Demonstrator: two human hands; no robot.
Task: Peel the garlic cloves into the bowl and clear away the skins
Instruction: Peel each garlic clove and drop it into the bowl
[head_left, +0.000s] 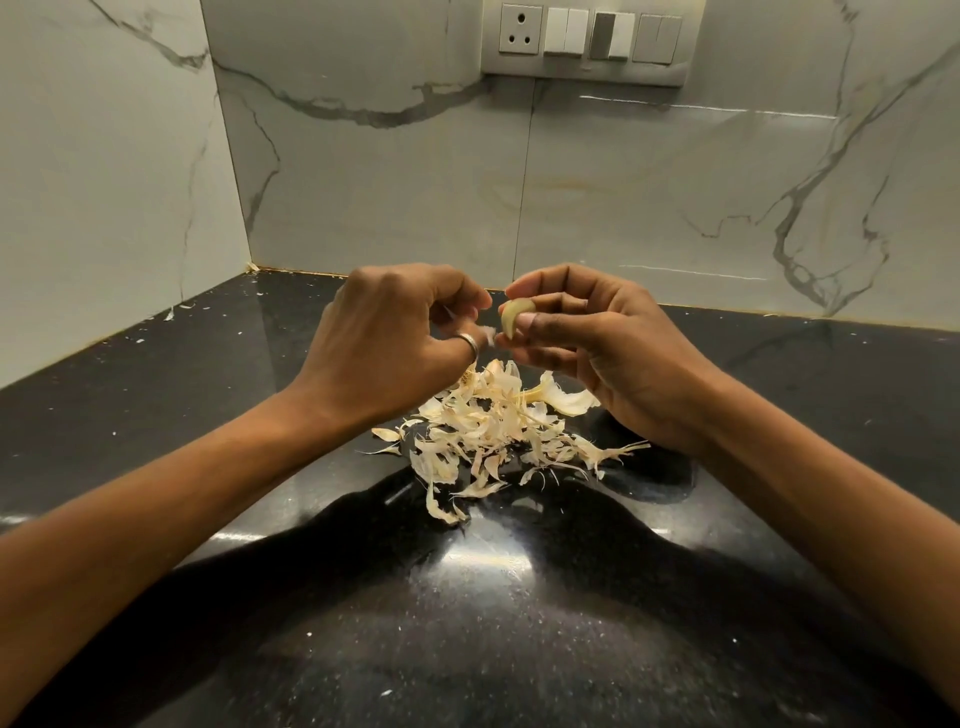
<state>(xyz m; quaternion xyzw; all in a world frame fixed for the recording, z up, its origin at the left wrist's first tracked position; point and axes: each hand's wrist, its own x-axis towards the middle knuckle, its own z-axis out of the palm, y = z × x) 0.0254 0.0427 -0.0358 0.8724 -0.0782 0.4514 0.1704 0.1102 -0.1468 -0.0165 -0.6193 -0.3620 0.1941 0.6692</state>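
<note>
My right hand (587, 353) pinches a pale yellow garlic clove (514, 317) between thumb and fingers, held above the counter. My left hand (395, 332), with a ring on one finger, is curled close beside the clove and pinches a small bit of white skin (488, 335) at its fingertips. Below both hands a loose pile of dry garlic skins (493, 426) lies spread on the black counter (467, 597). No bowl is in view.
Marble-patterned walls meet in a corner at the back left. A switch and socket panel (587, 41) is mounted high on the back wall. Small skin flecks (176, 312) lie scattered along the counter's back left edge.
</note>
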